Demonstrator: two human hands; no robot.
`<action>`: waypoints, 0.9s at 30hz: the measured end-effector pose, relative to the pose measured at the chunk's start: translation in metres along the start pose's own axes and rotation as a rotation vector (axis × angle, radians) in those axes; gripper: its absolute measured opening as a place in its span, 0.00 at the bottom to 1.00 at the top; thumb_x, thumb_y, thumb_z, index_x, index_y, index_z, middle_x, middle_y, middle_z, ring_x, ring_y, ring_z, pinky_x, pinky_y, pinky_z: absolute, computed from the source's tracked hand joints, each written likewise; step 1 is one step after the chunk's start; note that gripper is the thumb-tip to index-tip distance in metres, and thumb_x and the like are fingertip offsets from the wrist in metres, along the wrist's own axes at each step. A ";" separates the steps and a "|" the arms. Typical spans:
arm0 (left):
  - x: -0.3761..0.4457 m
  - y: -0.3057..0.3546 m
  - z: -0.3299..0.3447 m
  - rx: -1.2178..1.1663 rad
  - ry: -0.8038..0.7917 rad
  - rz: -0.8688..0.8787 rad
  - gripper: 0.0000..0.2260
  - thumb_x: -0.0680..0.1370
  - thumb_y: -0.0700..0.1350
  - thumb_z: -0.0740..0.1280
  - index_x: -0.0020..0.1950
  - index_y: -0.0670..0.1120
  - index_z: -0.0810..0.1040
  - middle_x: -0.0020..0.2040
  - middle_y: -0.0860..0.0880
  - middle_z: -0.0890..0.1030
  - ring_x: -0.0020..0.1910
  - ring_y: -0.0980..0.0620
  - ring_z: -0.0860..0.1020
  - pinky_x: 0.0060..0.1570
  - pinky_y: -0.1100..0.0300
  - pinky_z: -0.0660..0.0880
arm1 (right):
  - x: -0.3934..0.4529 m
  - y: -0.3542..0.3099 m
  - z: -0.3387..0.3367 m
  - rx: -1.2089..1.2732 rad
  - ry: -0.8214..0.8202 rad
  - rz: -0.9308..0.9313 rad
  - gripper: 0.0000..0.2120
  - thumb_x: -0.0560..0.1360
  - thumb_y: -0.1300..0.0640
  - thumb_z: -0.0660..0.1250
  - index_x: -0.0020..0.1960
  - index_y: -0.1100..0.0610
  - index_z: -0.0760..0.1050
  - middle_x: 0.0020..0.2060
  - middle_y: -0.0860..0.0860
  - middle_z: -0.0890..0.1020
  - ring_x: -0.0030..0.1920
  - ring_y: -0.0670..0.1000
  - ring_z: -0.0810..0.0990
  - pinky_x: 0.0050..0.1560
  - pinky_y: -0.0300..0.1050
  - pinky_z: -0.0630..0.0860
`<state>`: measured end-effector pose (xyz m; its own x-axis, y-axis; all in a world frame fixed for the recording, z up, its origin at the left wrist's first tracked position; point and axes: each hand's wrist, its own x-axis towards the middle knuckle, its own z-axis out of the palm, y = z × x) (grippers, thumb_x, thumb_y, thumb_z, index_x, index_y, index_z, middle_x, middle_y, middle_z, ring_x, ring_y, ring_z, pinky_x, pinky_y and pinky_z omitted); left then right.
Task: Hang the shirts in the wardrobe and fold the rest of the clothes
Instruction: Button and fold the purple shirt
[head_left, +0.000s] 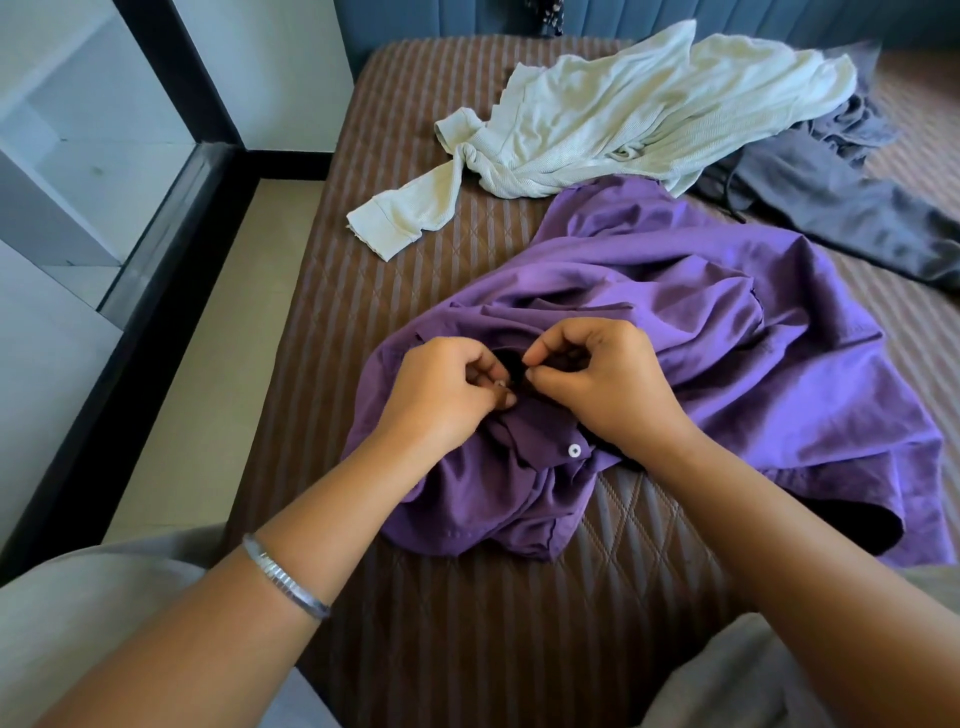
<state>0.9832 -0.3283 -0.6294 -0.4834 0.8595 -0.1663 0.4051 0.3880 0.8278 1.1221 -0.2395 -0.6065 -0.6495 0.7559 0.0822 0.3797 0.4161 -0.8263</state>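
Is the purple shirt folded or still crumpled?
Crumpled: the purple shirt lies bunched on the bed, not folded; both hands pinch its front.

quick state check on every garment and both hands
purple shirt: crumpled on the bed, not hung
white button: undone, lying exposed
cream top: unfolded, spread out
grey garment: unfolded, partly under the cream top
left hand: pinching the shirt's placket
right hand: pinching the same spot

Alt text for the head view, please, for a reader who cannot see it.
Both hands, left hand and right hand, pinch a crumpled purple shirt near its white button on a brown striped bed. A cream top and grey garment lie beyond.
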 end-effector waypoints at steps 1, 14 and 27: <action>-0.003 0.002 -0.003 -0.077 -0.001 0.001 0.10 0.69 0.36 0.76 0.38 0.49 0.80 0.31 0.54 0.81 0.29 0.64 0.78 0.33 0.70 0.73 | 0.001 0.000 0.000 0.013 -0.003 0.004 0.12 0.68 0.67 0.72 0.37 0.50 0.79 0.32 0.43 0.82 0.35 0.42 0.80 0.39 0.34 0.76; -0.008 0.006 -0.003 -0.387 -0.014 -0.050 0.18 0.66 0.28 0.75 0.42 0.44 0.71 0.31 0.48 0.81 0.31 0.52 0.79 0.35 0.60 0.77 | -0.002 -0.002 0.003 0.138 -0.076 0.034 0.10 0.66 0.69 0.73 0.39 0.57 0.76 0.36 0.53 0.84 0.39 0.54 0.83 0.45 0.52 0.81; -0.007 0.008 -0.008 -0.489 -0.077 -0.100 0.22 0.66 0.25 0.73 0.40 0.45 0.64 0.33 0.40 0.79 0.31 0.49 0.81 0.32 0.59 0.77 | -0.003 0.000 0.004 0.249 -0.099 0.061 0.07 0.70 0.59 0.68 0.44 0.55 0.71 0.34 0.56 0.84 0.40 0.65 0.81 0.47 0.62 0.77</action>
<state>0.9835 -0.3344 -0.6174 -0.4352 0.8554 -0.2810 -0.0599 0.2839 0.9570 1.1217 -0.2439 -0.6092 -0.6966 0.7172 -0.0165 0.2540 0.2250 -0.9407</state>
